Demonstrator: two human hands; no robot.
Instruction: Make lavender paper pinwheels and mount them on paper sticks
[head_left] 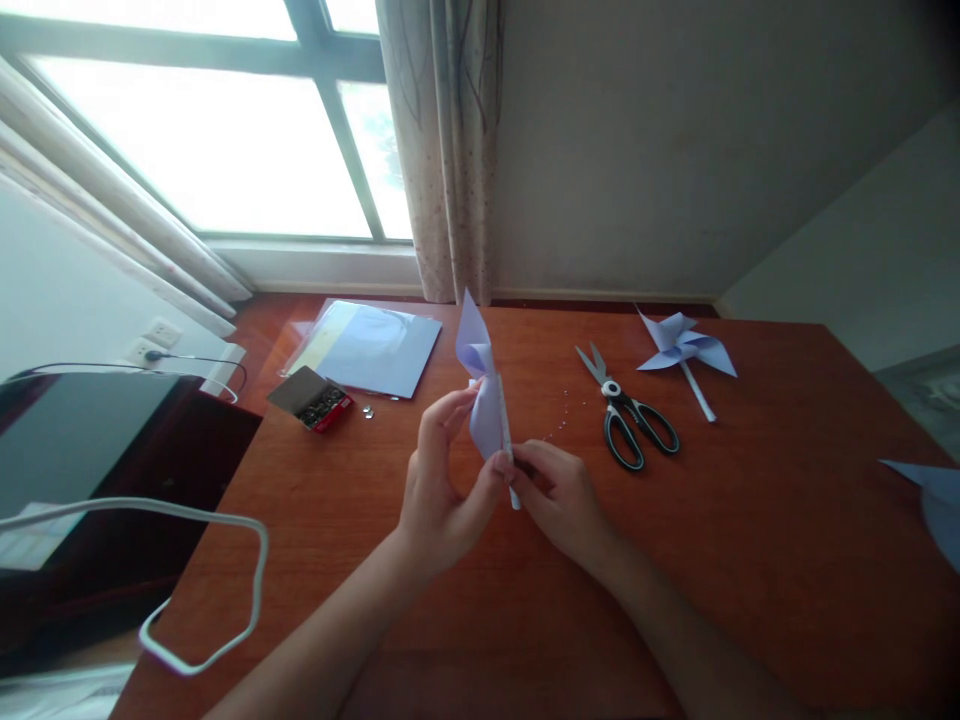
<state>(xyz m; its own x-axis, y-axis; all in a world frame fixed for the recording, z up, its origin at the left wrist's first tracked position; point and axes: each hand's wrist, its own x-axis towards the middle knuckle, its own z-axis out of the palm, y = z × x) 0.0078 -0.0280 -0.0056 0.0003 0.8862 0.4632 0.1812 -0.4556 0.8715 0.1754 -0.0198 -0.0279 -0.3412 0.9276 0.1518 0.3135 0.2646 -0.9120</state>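
Observation:
Between my hands is a white paper pinwheel (489, 415), seen nearly edge-on above the table. Its rolled paper stick (505, 425) points down and slightly right. My left hand (450, 475) grips it from the left, the index fingertip at the pinwheel's middle and the thumb by the stick. My right hand (559, 490) pinches the stick lower down, close to the left thumb. To the right of my hands lie scissors (613, 390) with black and white handles, blades slightly apart. A second paper pinwheel (681, 345) on a stick rests beyond them.
A stack of paper in a clear sleeve (375, 345) lies at the back left. Near it are an open small box (319, 405) of dark pieces and a silvery bit (367, 411). A white cable (259, 570) loops at left. Another folded paper (937, 500) shows at the right edge.

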